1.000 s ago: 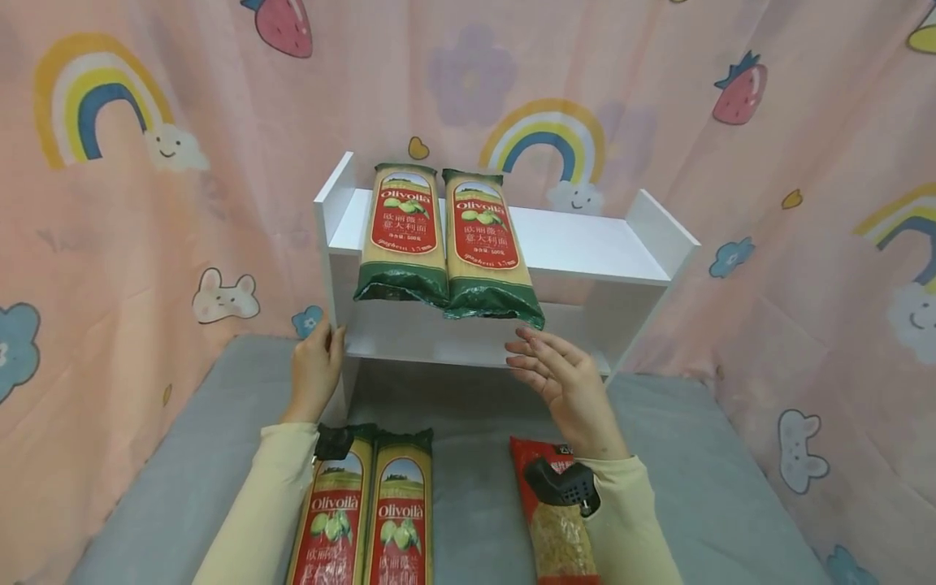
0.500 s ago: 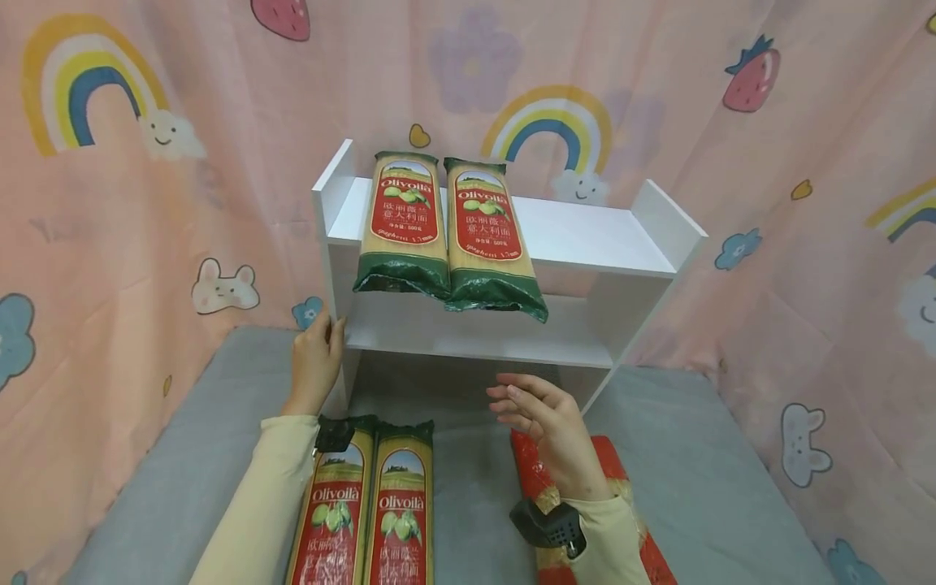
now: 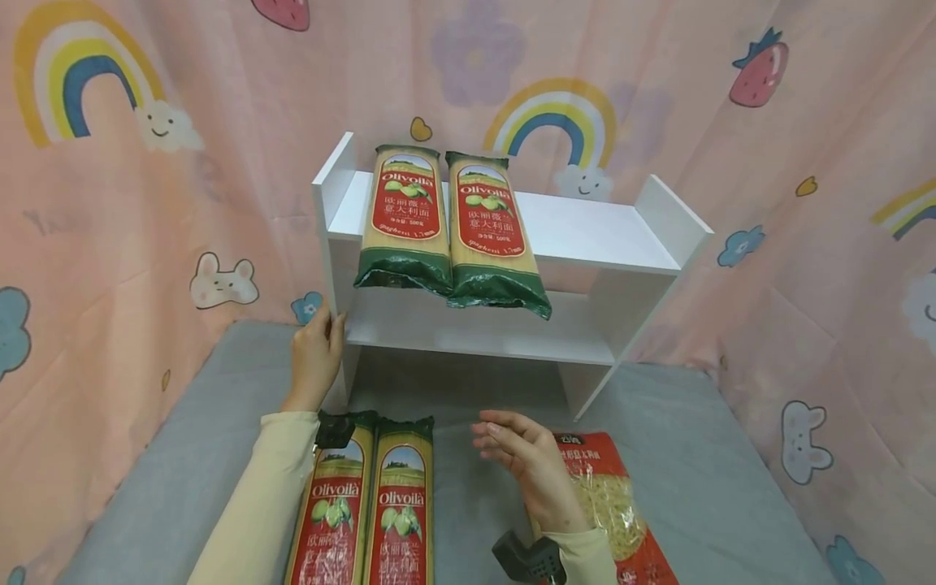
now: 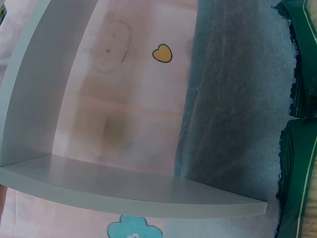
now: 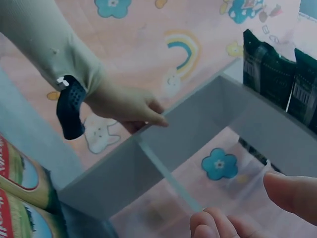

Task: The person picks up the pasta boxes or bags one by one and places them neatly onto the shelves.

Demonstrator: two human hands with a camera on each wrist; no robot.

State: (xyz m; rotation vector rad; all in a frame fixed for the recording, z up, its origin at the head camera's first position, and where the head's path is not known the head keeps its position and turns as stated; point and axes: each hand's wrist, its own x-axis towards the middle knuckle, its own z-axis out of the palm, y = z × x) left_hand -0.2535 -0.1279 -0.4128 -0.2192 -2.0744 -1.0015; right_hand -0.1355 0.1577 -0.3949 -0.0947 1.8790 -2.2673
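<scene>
White shelf point(image 3: 592, 231) stood on grey cloth point(image 3: 724, 479), pink curtain point(image 3: 256, 162) behind. From my remote seat I had the left hand point(image 3: 316, 357) on the side panel, thumb and fingers pinching its front edge about level with the middle board; right wrist view agreed. Right hand point(image 3: 534, 463) held nothing: fingers loosely extended, thumb well apart from them, over the cloth in front of the shelf. Red pasta bag point(image 3: 610, 504) lay just beside it, partly hidden by that hand in my head view. Upper left pack point(image 3: 405, 211) and upper right pack point(image 3: 491, 215), both spaghetti, lay on the top board, labels up, green lower ends touching and sticking out past the front edge. Lower left pack point(image 3: 332, 512) and lower right pack point(image 3: 400, 512) lay side by side on the cloth, near the left sleeve point(image 3: 249, 504).
</scene>
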